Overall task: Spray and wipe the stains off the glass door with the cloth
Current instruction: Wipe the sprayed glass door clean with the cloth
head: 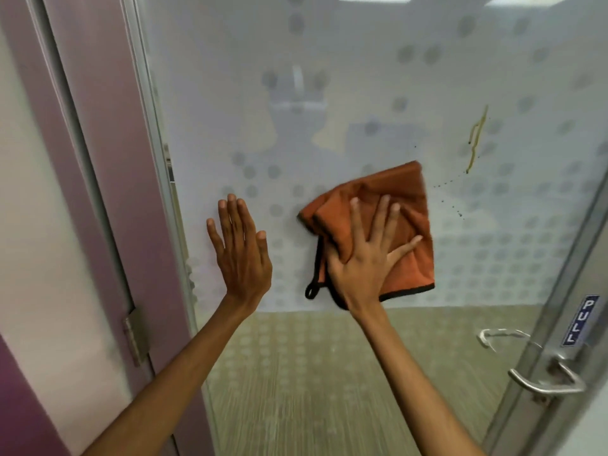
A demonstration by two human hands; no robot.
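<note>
The frosted, dot-patterned glass door (345, 77) fills the view. My right hand (368, 255) presses a folded orange cloth (404, 205) with a black hem flat against the glass, fingers spread. My left hand (240, 251) lies flat on the glass to the left of the cloth, fingers together, holding nothing. A yellowish-brown streak stain (476, 139) runs down the glass up and to the right of the cloth, with small dark droplets (450, 199) trailing below it. No spray bottle is in view.
A metal lever handle (543, 380) and a blue PULL sign (580, 320) sit on the door's right frame. A purple door frame (108, 159) with a hinge (135, 337) stands at the left. Wood-look floor shows through the clear lower glass.
</note>
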